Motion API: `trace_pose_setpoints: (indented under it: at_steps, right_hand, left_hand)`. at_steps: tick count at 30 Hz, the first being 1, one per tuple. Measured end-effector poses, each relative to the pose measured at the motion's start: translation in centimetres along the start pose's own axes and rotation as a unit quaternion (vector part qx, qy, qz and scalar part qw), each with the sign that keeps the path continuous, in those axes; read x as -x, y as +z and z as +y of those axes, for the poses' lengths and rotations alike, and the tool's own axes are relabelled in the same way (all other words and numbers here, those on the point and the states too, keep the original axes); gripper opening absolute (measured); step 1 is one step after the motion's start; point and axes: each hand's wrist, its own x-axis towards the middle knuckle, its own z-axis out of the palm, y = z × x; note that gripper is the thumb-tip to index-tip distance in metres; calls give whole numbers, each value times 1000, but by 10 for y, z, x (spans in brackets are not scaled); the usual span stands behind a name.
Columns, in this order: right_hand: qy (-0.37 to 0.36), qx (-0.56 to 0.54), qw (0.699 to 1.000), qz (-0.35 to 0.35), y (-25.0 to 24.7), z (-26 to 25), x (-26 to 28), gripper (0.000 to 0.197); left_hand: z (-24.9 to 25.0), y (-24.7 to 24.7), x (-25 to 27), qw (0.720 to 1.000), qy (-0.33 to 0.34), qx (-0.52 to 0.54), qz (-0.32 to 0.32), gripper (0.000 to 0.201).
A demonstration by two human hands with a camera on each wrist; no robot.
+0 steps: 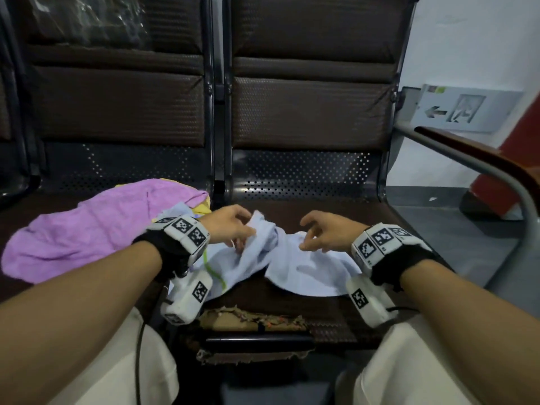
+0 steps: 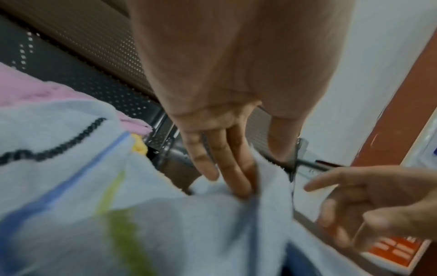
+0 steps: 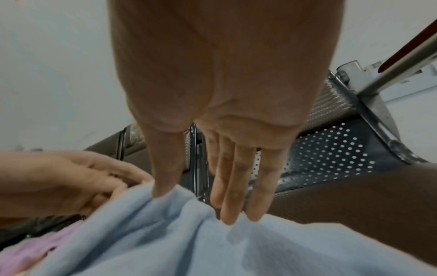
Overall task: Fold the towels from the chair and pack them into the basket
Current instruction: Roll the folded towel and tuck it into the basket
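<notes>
A crumpled light blue towel [image 1: 306, 270] with green and blue stripes lies on the right-hand brown seat [image 1: 336, 320]. My left hand [image 1: 242, 232] pinches a raised fold of it between thumb and fingers, and the left wrist view shows the cloth [image 2: 165, 224] rising between them [image 2: 262, 175]. My right hand [image 1: 309, 238] hovers just right of that fold, its fingers loosely spread. In the right wrist view its straight fingertips [image 3: 231, 218] touch the towel [image 3: 212, 252]. A purple towel [image 1: 87, 229] lies heaped on the left seat over a yellow one [image 1: 204, 207]. No basket shows in the head view.
A grey armrest with a red-brown top [image 1: 482, 165] curves along the right side. The seat's front edge is torn, with frayed padding [image 1: 254, 320]. Dark backrests rise behind both seats. An orange slotted object [image 2: 397, 250] shows low in the left wrist view.
</notes>
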Motion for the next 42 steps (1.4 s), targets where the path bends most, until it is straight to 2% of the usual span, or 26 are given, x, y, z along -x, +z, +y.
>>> trace_pose_setpoints:
  at_steps: [2, 3, 6, 8, 10, 13, 14, 18, 20, 22, 23, 26, 29, 31, 33, 36, 39, 42]
  right_hand:
    - [20, 40, 998, -33, 1, 3, 0, 39]
    - [25, 59, 997, -51, 3, 3, 0, 37]
    - [29, 100, 990, -97, 12, -4, -3, 48]
    - [22, 118, 986, -118, 20, -11, -9, 52]
    - [-5, 140, 981, -136, 29, -20, -14, 45]
    - [-49, 157, 972, -167, 40, -28, -21, 24]
    - [-58, 162, 970, -175, 44, -31, -22, 23]
    - [-86, 177, 962, -191, 52, -35, -25, 43]
    - [-91, 185, 961, -186, 53, -34, -25, 37]
    - [-84, 194, 962, -174, 55, -33, -26, 18]
    - [-83, 212, 960, -166, 56, -33, -25, 18]
    - [-83, 256, 955, -126, 52, -33, -24, 36]
    - [-85, 216, 972, -38, 35, -34, -21, 19]
    - [-90, 143, 984, 50, 21, -32, -19, 13]
    - [-121, 72, 984, 111, 12, -33, -16, 26]
    - [-172, 29, 981, 90, 11, -39, -11, 43]
    - [-193, 52, 978, 65, 17, -45, -12, 18]
    - [-179, 26, 977, 110, 14, -49, -17, 24]
  left_hand:
    - [-8, 3, 0, 998, -24, 5, -66, 53]
    - [-11, 4, 0, 996, -26, -11, -82, 51]
    - [-14, 5, 1, 992, -16, -58, -112, 29]
    - [-16, 5, 0, 985, -4, -111, -131, 28]
    - [-18, 6, 0, 978, 19, -167, -125, 34]
    - [-20, 10, -1, 965, 46, -238, -104, 40]
    - [-21, 12, -1, 959, 49, -258, -106, 41]
    - [-26, 16, -2, 921, 73, -365, -111, 34]
    - [-26, 14, -4, 916, 79, -380, -105, 26]
    - [-25, 9, -7, 928, 73, -357, -79, 21]
    - [-24, 5, -7, 937, 67, -337, -60, 19]
    - [-22, -4, -9, 971, 47, -235, -1, 14]
    - [-17, -11, -7, 994, 46, -97, 28, 7]
    - [-11, -15, -7, 994, 75, -65, 46, 9]
    - [-2, -17, -7, 990, 115, -60, 55, 15]
    - [6, -16, -5, 987, 158, -9, 37, 21]
    - [8, -14, -2, 982, 184, 16, 42, 17]
    - [6, -17, 2, 980, 184, 70, 32, 30]
